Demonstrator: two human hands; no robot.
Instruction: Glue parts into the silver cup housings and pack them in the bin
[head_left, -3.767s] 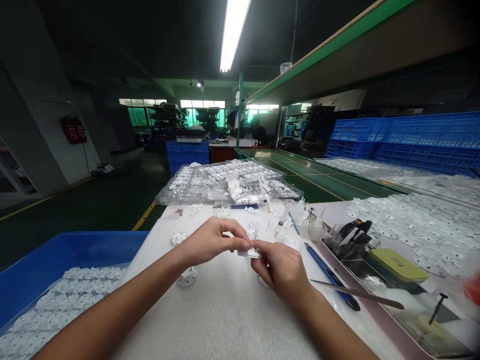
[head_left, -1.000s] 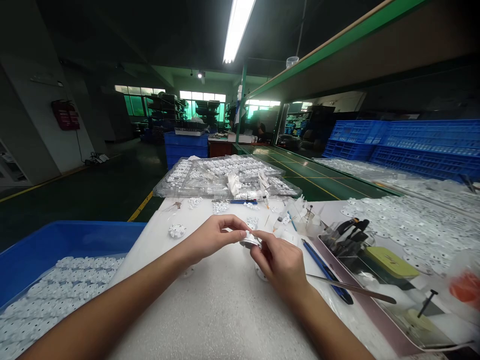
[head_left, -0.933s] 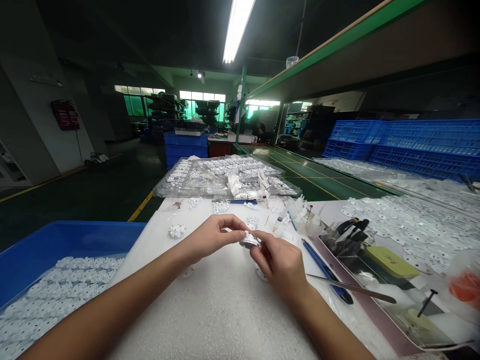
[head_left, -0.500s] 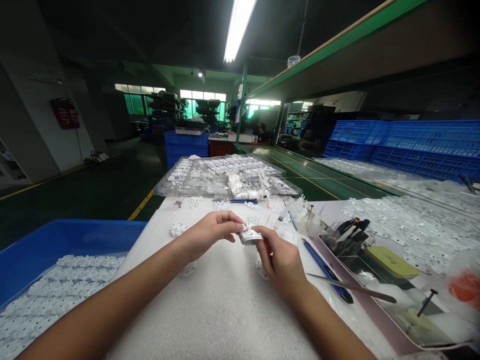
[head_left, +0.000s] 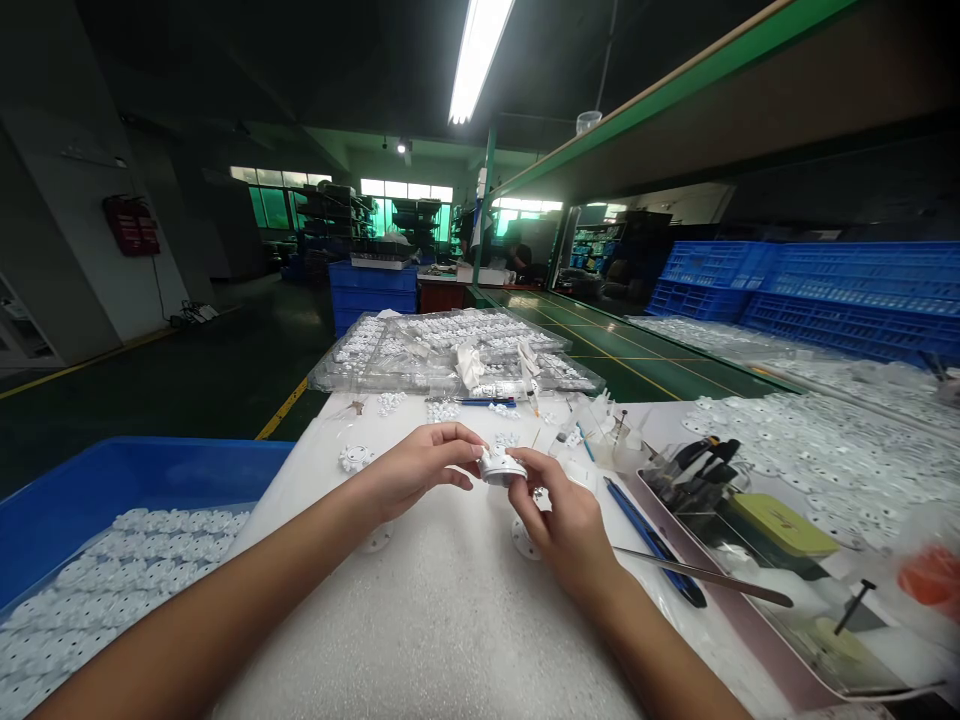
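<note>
Between my two hands, above the white foam-covered worktop, is a small round white part, flanged and raised on top. My right hand grips its right edge between thumb and fingers. At its left edge, the thumb and index finger of my left hand pinch what looks like a small white piece; the other fingers are loosely curled. The fingertips partly hide this contact. Similar white discs lie on the worktop: one below my left wrist, one partly behind my right hand, and another farther left.
Small white pieces lie in little piles at the back, before bagged trays of parts. A blue bin of white parts stands left. On the right are blue-handled tools, a tool tray and many white discs.
The round white part has tilted slightly and turned a little in my fingers. My left fingertips have shifted slightly left and up; the right hand stays on the right edge.
</note>
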